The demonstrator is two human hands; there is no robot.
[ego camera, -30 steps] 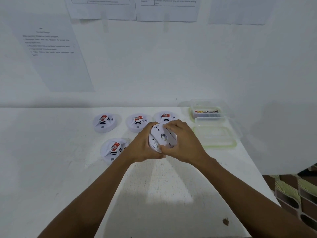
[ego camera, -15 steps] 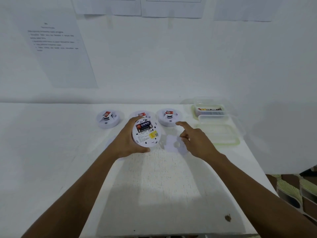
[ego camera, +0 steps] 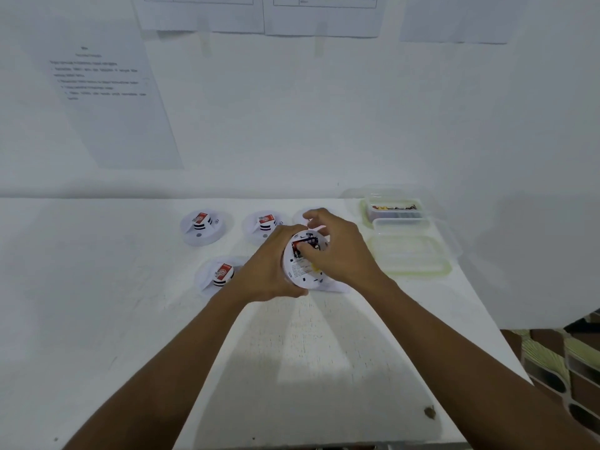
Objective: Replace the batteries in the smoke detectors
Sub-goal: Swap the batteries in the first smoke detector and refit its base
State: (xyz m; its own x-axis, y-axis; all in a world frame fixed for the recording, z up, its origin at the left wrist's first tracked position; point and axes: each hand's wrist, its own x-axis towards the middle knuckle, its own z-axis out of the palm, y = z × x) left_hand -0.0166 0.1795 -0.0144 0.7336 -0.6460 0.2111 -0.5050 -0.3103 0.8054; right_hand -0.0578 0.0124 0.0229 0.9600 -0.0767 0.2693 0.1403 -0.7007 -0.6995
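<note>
My left hand [ego camera: 264, 266] holds a round white smoke detector [ego camera: 300, 266] tilted up, its open back facing me. A red and black battery [ego camera: 297, 246] sits in its compartment. My right hand [ego camera: 337, 248] lies over the detector's upper right, thumb and fingertips pinched at the battery. The detector's white cover [ego camera: 337, 287] lies on the table under my right hand, mostly hidden. Three other detectors rest face up on the table: far left [ego camera: 201, 227], far middle [ego camera: 264, 224] and near left [ego camera: 219, 276]. A fourth one [ego camera: 306, 214] peeks out behind my right hand.
The white table [ego camera: 97, 303] meets a white wall with taped papers. At the back right stands a clear container of batteries [ego camera: 394, 211], with an empty green-rimmed clear tub [ego camera: 410, 256] in front of it. The table's right edge drops to a patterned floor [ego camera: 558, 358].
My right hand left the cover on the table and came back onto the detector, fingers now at the battery. My left hand kept the detector, now lower and more to the right.
</note>
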